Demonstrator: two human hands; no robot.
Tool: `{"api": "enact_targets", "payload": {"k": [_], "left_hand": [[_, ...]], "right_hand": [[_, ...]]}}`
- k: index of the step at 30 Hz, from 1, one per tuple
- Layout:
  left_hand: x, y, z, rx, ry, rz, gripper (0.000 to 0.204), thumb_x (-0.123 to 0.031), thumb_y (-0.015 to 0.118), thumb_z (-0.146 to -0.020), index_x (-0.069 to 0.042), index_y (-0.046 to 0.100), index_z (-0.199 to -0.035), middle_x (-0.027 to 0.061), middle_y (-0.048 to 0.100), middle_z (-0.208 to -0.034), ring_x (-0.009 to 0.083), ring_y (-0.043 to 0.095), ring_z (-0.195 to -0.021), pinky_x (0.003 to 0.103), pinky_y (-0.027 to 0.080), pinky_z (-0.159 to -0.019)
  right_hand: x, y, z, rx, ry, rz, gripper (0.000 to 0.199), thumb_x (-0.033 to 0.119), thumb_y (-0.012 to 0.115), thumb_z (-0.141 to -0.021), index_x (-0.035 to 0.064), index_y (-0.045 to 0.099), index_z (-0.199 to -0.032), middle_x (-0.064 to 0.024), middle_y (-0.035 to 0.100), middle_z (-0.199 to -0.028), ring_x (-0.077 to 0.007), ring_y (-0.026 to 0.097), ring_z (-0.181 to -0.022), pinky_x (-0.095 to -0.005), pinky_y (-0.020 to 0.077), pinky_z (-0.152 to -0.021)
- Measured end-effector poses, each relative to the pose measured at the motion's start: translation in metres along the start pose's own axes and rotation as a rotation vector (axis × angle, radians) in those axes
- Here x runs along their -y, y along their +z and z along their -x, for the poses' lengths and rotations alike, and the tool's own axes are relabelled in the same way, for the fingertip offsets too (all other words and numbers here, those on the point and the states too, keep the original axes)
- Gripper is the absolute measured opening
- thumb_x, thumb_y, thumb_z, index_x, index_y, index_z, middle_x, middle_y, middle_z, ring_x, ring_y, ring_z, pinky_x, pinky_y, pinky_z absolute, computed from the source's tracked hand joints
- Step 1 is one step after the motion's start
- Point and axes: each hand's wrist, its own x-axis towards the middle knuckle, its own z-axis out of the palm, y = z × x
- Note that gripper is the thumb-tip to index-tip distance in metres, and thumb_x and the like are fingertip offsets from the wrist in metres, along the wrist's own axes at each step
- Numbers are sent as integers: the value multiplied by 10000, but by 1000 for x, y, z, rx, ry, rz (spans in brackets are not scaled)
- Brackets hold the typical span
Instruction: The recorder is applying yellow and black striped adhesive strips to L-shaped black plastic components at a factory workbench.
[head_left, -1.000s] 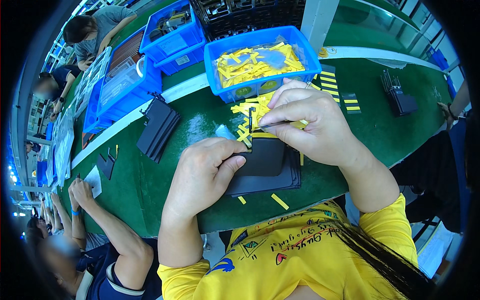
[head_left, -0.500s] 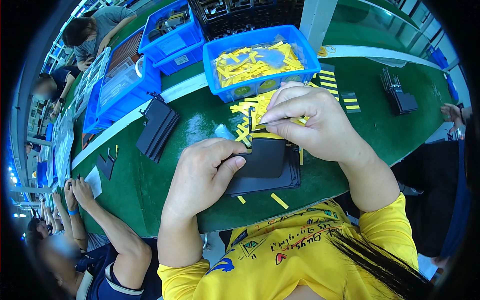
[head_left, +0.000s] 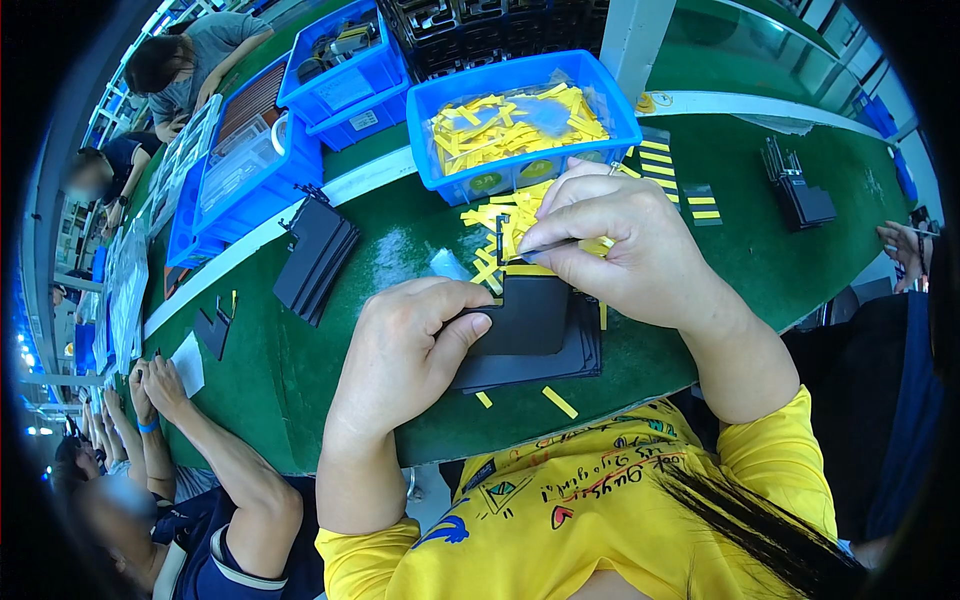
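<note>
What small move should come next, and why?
Probably ease the right hand slightly toward the black panel: the thin dark item it pinches is close to the yellow strip along the panel's upper edge, and the left hand grips the panel, seemingly steadying it.

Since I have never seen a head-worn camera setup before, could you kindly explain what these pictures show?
These are a person's bare hands, not a machine, seen by a wide fisheye camera worn on the head and looking down; edges bend near its rim. The left hand pinches a flat black notched panel; the right hand pinches a thin dark piece, too small to identify. On the green work surface lie loose yellow strips and, leftward, a pile of flat black panels. Beyond the hands, a rectangular blue plastic bin holds more strips.
</note>
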Motion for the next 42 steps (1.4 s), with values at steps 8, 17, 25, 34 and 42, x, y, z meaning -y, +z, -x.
{"api": "enact_targets", "payload": {"k": [8, 17, 25, 34, 42], "left_hand": [[-6, 2, 0, -27, 38, -76, 105, -68, 658, -766, -6, 646, -850, 129, 620, -730, 297, 608, -678, 355, 471, -610], [-5, -3, 0, -93, -28, -105, 95, -57, 654, -762, -5, 645, -841, 128, 609, -710, 293, 600, -657, 350, 465, -600], [-6, -3, -1, -91, -76, -74, 101, -67, 653, -768, -6, 652, -848, 148, 634, -755, 314, 620, -702, 369, 485, -627], [-4, -4, 1, -56, -32, -90, 99, -65, 652, -772, -6, 653, -852, 141, 640, -763, 311, 621, -699, 367, 487, -629], [-3, -6, 1, -172, -92, 12, 100, -47, 663, -764, -11, 647, -856, 137, 624, -743, 310, 608, -673, 343, 476, -603]], "right_hand": [[4, 9, 1, -47, -36, 121, 103, 107, 693, -662, 28, 660, -720, -93, 604, -681, -277, 571, -726, -371, 447, -727], [9, -1, -1, 26, -124, 288, 92, 36, 666, -671, 56, 658, -761, -79, 600, -816, -253, 572, -877, -467, 406, -930], [6, 3, 2, -197, -206, 455, 234, -2, 717, -560, 103, 653, -759, -10, 563, -780, -202, 597, -882, -557, 349, -1014], [9, -2, 2, -182, -187, 580, 219, -22, 674, -596, 103, 626, -769, -9, 602, -802, -231, 608, -911, -543, 348, -1019], [20, 7, 4, -91, -187, 208, 211, -23, 673, -616, 108, 579, -752, 4, 677, -943, -292, 579, -1105, -568, 276, -1055]]}}
